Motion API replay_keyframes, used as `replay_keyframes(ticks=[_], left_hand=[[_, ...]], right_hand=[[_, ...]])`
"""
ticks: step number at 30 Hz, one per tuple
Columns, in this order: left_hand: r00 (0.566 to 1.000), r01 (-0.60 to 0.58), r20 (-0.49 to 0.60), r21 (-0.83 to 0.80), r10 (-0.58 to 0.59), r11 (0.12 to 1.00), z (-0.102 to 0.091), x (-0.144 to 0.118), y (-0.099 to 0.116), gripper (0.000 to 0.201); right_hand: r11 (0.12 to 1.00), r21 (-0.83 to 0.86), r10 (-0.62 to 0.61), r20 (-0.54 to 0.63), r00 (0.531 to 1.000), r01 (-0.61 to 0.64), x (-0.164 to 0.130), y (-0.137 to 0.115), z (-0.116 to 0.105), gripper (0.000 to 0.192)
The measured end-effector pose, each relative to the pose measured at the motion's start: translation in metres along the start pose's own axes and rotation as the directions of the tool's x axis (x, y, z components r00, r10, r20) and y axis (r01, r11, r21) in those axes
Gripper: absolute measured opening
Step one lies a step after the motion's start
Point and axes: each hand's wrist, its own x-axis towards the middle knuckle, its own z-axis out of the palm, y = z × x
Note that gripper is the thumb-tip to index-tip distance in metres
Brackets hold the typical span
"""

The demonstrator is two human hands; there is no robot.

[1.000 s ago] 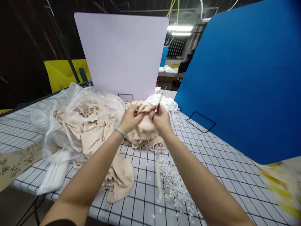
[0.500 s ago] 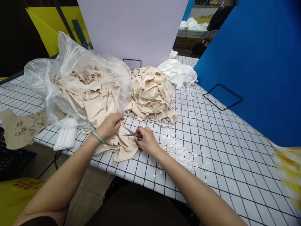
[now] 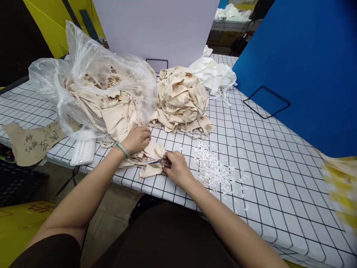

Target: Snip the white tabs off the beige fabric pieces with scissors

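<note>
My left hand [image 3: 137, 140], with a pale green bangle on the wrist, is closed on a beige cloth piece [image 3: 152, 172] near the table's front edge. The fingertips are partly hidden. My right hand [image 3: 176, 166] grips a pair of scissors [image 3: 153, 162], its fingers wrapped around the handles. The blades point left, lying over the cloth below my left hand. Behind my left hand, more beige cloth [image 3: 117, 121] spills from a clear plastic bag [image 3: 92, 52]. A crumpled heap of beige cloth pieces [image 3: 181, 96] sits to the right of the bag.
Small white snippets [image 3: 214, 167] lie scattered right of my right hand on the checked tablecloth [image 3: 264, 178]. A white pile of cloth [image 3: 213, 72] stands behind. At left are a white plastic case [image 3: 83, 149] and a marked brown pattern piece [image 3: 33, 145]. Lilac [image 3: 156, 26] and blue panels [image 3: 301, 67] border the table.
The view has tilted, so the table's contents sit higher. The cloth piece under the scissors is now more folded and gathered. Both hands keep their hold, with the scissors now lying across the cloth.
</note>
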Motion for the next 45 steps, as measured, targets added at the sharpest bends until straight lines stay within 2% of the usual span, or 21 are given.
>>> replay_keyframes(ticks=[2, 4, 6, 8, 9, 11, 13, 15, 18, 19, 21, 24, 26, 28, 30, 33, 35, 37, 42, 44, 45], left_hand=[[0.999, 0.031, -0.029, 0.014, -0.03, 0.999, -0.006, -0.01, -0.002, 0.019], [0.993, 0.018, -0.114, -0.004, -0.018, 1.0, -0.007, -0.027, 0.011, 0.019], [0.974, -0.112, -0.205, -0.071, 0.095, 0.991, 0.0, -0.047, 0.041, 0.016], [0.942, -0.318, -0.162, -0.164, 0.293, 0.934, 0.013, -0.066, 0.077, 0.017], [0.94, -0.337, -0.116, -0.173, 0.321, 0.925, 0.021, -0.073, 0.093, 0.021], [0.954, -0.298, -0.082, -0.196, 0.287, 0.934, 0.033, -0.082, 0.116, 0.018], [0.975, -0.22, -0.096, -0.329, 0.199, 0.919, 0.037, -0.083, 0.126, 0.019], [0.995, -0.098, -0.056, -0.574, 0.08, 0.813, 0.028, -0.079, 0.129, 0.023], [0.985, 0.162, 0.171, -0.827, -0.034, 0.539, 0.002, -0.073, 0.135, 0.026], [0.975, 0.212, 0.221, -0.856, -0.035, 0.472, -0.006, -0.072, 0.137, 0.027], [0.966, 0.238, 0.259, -0.878, -0.007, 0.415, -0.019, -0.072, 0.141, 0.029], [0.954, 0.274, 0.298, -0.843, -0.023, 0.463, -0.026, -0.072, 0.14, 0.03], [0.96, 0.272, 0.257, -0.768, -0.111, 0.58, -0.025, -0.072, 0.135, 0.023], [0.983, 0.182, 0.134, -0.643, -0.124, 0.744, -0.023, -0.073, 0.129, 0.019], [0.998, 0.026, 0.062, -0.505, 0.007, 0.863, -0.024, -0.073, 0.125, 0.015], [0.978, -0.134, 0.091, -0.399, 0.185, 0.907, -0.029, -0.071, 0.122, 0.019], [0.969, -0.136, 0.137, -0.397, 0.205, 0.908, -0.034, -0.069, 0.121, 0.023], [0.962, -0.066, 0.201, -0.481, 0.184, 0.874, -0.039, -0.067, 0.121, 0.027], [0.88, 0.318, 0.454, -0.78, 0.138, 0.539, -0.046, -0.062, 0.122, 0.03], [0.88, 0.33, 0.452, -0.804, 0.148, 0.494, -0.048, -0.059, 0.124, 0.03], [0.904, 0.282, 0.402, -0.815, 0.144, 0.507, -0.048, -0.058, 0.126, 0.029]], right_hand=[[0.998, 0.015, 0.062, -0.021, 0.998, -0.061, -0.017, 0.008, -0.009, 0.017], [0.979, 0.121, 0.171, -0.051, 0.984, -0.164, -0.04, 0.017, -0.024, 0.009], [0.915, 0.31, 0.288, -0.061, 0.956, -0.256, -0.057, 0.021, -0.037, 0.014], [0.825, 0.494, 0.352, -0.067, 0.933, -0.276, -0.061, 0.021, -0.046, 0.025], [0.785, 0.561, 0.364, -0.075, 0.929, -0.262, -0.059, 0.019, -0.05, 0.029], [0.729, 0.648, 0.363, -0.094, 0.927, -0.22, -0.05, 0.015, -0.056, 0.034], [0.706, 0.683, 0.346, -0.1, 0.933, -0.188, -0.041, 0.012, -0.062, 0.035], [0.723, 0.674, 0.335, -0.148, 0.93, -0.154, -0.036, 0.01, -0.066, 0.034], [0.805, 0.59, 0.241, -0.234, 0.942, -0.06, -0.039, 0.007, -0.064, 0.032], [0.823, 0.568, 0.184, -0.209, 0.96, -0.034, -0.041, 0.005, -0.06, 0.034], [0.83, 0.558, 0.085, -0.099, 0.991, -0.015, -0.045, 0.001, -0.05, 0.034], [0.791, 0.61, 0.099, -0.06, 0.993, -0.042, -0.046, 0.0, -0.04, 0.023], [0.743, 0.667, 0.151, -0.099, 0.984, -0.047, -0.042, 0.003, -0.042, 0.018], [0.698, 0.712, 0.172, -0.067, 0.983, -0.074, -0.035, 0.005, -0.05, 0.017], [0.669, 0.73, 0.18, 0.021, 0.983, -0.139, -0.028, 0.003, -0.06, 0.021], [0.636, 0.739, 0.182, 0.135, 0.974, -0.221, -0.015, -0.003, -0.07, 0.028], [0.638, 0.729, 0.166, 0.185, 0.969, -0.248, -0.007, -0.008, -0.071, 0.03], [0.648, 0.714, 0.154, 0.219, 0.963, -0.266, -0.002, -0.01, -0.07, 0.031], [0.636, 0.713, 0.18, 0.236, 0.955, -0.296, 0.006, -0.007, -0.068, 0.034], [0.621, 0.72, 0.189, 0.245, 0.951, -0.309, 0.007, -0.006, -0.065, 0.037], [0.61, 0.726, 0.189, 0.254, 0.949, -0.316, 0.007, -0.006, -0.061, 0.038]])
